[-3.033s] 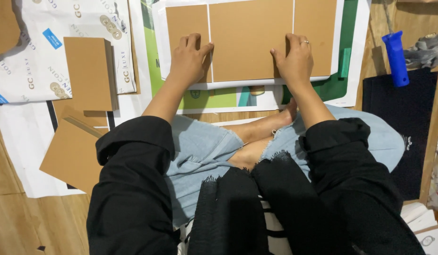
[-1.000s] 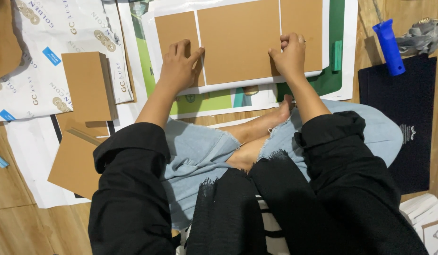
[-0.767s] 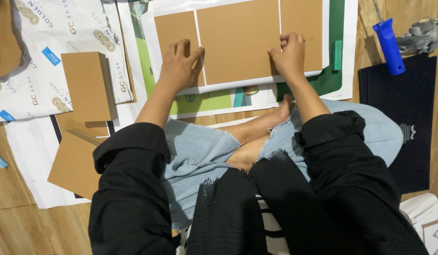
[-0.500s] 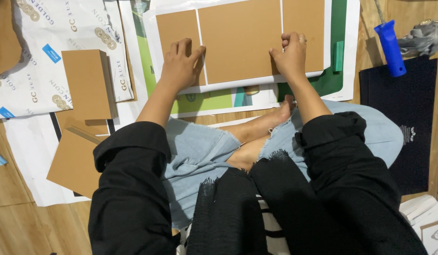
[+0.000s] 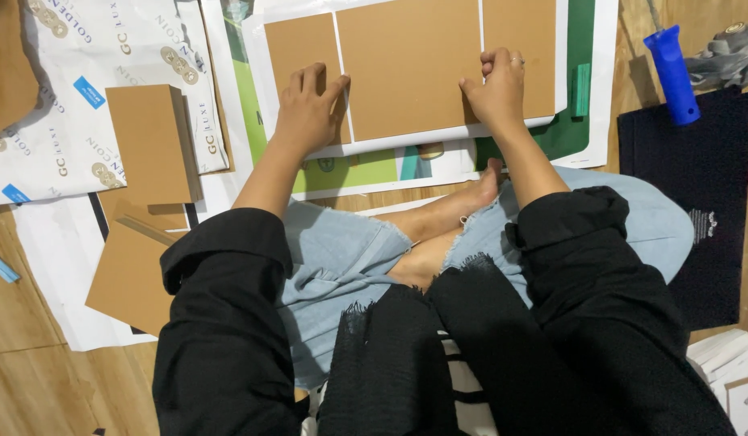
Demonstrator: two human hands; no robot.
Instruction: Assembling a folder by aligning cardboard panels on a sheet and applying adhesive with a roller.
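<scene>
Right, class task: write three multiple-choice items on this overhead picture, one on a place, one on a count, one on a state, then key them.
1. Where does the blue-handled tool lie?
A. on the lap
B. on the floor to the person's right
C. under the brown panels

2. How many brown panels sit on the white sheet?
A. three
B. one
C. five

3. How is the left hand?
A. closed in a fist
B. lifted off the sheet
C. resting spread on the sheet

Key: B, it lies beside the dark mat; A, white gaps part three; C, fingers lie splayed.
</scene>
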